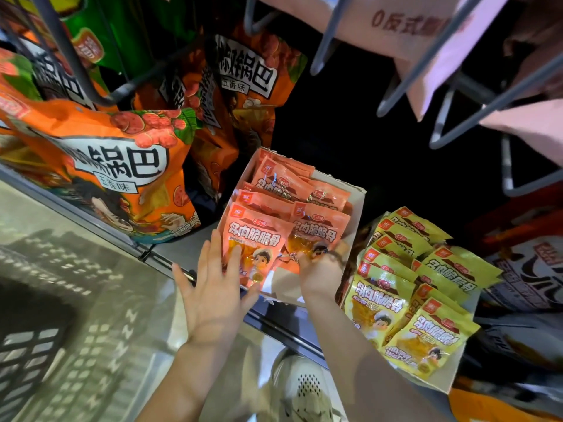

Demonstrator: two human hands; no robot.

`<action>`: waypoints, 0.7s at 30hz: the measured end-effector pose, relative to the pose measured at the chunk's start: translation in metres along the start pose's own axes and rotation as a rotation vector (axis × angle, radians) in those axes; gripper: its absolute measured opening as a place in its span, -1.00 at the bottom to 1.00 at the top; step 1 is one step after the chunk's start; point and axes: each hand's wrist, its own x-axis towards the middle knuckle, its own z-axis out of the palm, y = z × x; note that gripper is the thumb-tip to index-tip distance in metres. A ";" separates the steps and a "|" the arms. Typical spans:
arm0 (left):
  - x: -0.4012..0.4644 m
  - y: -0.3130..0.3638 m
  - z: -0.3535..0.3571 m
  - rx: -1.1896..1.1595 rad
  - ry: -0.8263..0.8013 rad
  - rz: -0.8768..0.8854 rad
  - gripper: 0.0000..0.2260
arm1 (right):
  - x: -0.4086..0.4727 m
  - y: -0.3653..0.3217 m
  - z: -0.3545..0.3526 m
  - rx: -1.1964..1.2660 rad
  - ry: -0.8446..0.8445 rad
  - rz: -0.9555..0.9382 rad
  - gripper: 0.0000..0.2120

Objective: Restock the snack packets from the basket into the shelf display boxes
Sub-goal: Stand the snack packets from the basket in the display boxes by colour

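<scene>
I see my left hand [213, 287] lying flat, fingers straight, on the front orange packet [254, 248] in the display box [358, 202]; my right hand [320, 269], at three o'clock, pinches the neighbouring packet [316, 236]; yellow packets [420, 287] farther right.

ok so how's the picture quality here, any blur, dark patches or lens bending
Head view: sharp on the orange packets and both hands, left hand, right hand; the basket at lower left is motion-blurred; the shelf back behind the display box is nearly black; the wire hooks splay outward with wide-angle distortion.
</scene>
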 end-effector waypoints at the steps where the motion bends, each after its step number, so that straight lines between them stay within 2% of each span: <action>1: 0.000 0.000 -0.001 0.004 -0.003 -0.001 -0.34 | -0.001 -0.001 -0.003 -0.010 -0.026 0.002 -0.40; 5: 0.002 0.003 -0.007 0.015 -0.017 -0.005 -0.37 | -0.001 0.001 -0.018 -0.029 -0.037 -0.033 -0.35; 8: 0.001 0.005 -0.012 0.039 -0.050 -0.002 -0.39 | -0.004 0.004 -0.023 -0.114 -0.036 -0.040 -0.55; 13: -0.001 0.005 -0.022 0.082 -0.051 0.018 -0.40 | -0.016 -0.001 -0.040 -0.116 -0.002 -0.040 -0.65; 16: -0.001 0.006 -0.038 0.086 -0.063 0.061 -0.46 | -0.025 -0.003 -0.051 -0.141 0.024 -0.113 -0.72; 21: 0.001 0.008 -0.077 0.150 -0.090 0.089 -0.60 | -0.046 -0.013 -0.080 -0.392 0.004 -0.316 -0.80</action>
